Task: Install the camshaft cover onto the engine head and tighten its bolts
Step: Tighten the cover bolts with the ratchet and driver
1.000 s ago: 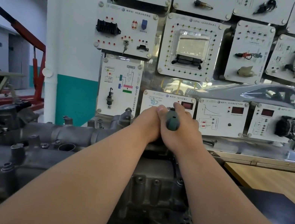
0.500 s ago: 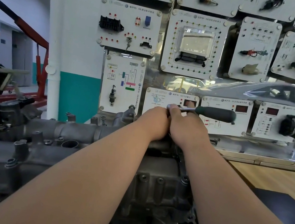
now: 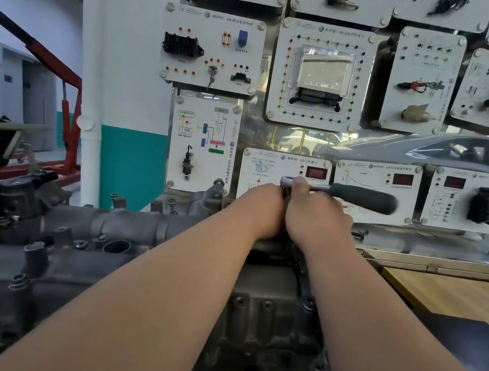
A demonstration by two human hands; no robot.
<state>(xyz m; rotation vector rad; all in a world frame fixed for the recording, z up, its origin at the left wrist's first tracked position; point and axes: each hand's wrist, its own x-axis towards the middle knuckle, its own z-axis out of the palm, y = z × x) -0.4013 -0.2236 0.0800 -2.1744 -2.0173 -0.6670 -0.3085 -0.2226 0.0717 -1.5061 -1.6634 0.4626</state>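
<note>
Nearest the camera, two bare forearms reach forward over the grey engine head (image 3: pixel 27 261), which fills the lower left and centre. At its far end the camshaft cover (image 3: pixel 260 312) sits on the engine head, under the arms. Beyond it the left hand (image 3: pixel 260 209) and right hand (image 3: pixel 316 222) are pressed together, both curled around the head end of a ratchet wrench (image 3: pixel 343 193), whose dark handle sticks out free to the right. Behind the engine head hang white training panels (image 3: pixel 319 76); right of it lies a wooden table (image 3: pixel 462 295).

Engine head (image 3: pixel 59 267) left, wooden table (image 3: pixel 461 299) right, display panels (image 3: pixel 318 74) behind (upright)
</note>
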